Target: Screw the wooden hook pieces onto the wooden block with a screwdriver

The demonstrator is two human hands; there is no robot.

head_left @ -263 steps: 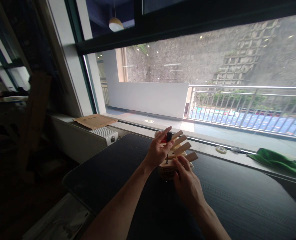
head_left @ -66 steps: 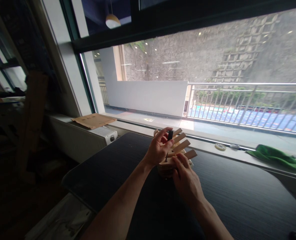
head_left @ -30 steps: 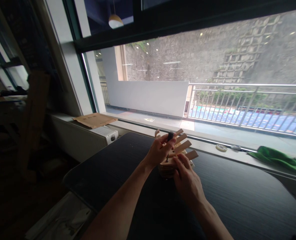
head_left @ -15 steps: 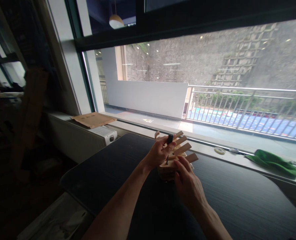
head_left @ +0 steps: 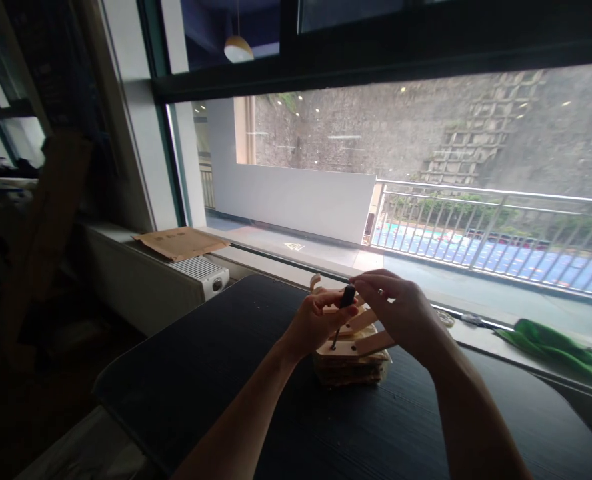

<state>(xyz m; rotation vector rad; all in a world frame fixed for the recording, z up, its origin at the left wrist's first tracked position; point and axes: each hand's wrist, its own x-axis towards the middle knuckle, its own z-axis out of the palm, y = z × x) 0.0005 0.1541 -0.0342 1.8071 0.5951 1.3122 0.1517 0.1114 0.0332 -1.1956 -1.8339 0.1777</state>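
A black-handled screwdriver [head_left: 347, 297] stands tilted, its thin shaft running down to a hole near the left end of a light wooden piece [head_left: 345, 348]. My left hand [head_left: 316, 325] is closed around the lower part of the handle. Above it, my right hand [head_left: 401, 308] is arched over with its thumb and fingertips pinched at the handle's top. Beneath lies a stack of flat wooden pieces [head_left: 353, 370], seemingly in clear wrapping. Several wooden slats [head_left: 376, 341] stick out to the right, partly hidden by my right hand. A small curved wooden piece [head_left: 316, 281] rises behind my left hand.
The work lies on a dark table [head_left: 216, 360] against a window sill. On the sill are a brown cardboard envelope [head_left: 181, 243], a roll of tape [head_left: 445, 319] and a green cloth item [head_left: 556, 350]. A white radiator [head_left: 211, 277] stands left of the table's far edge.
My right hand has left the wooden slats and risen to the top of the screwdriver handle. My left hand stays on the screwdriver. The view has shifted slightly.
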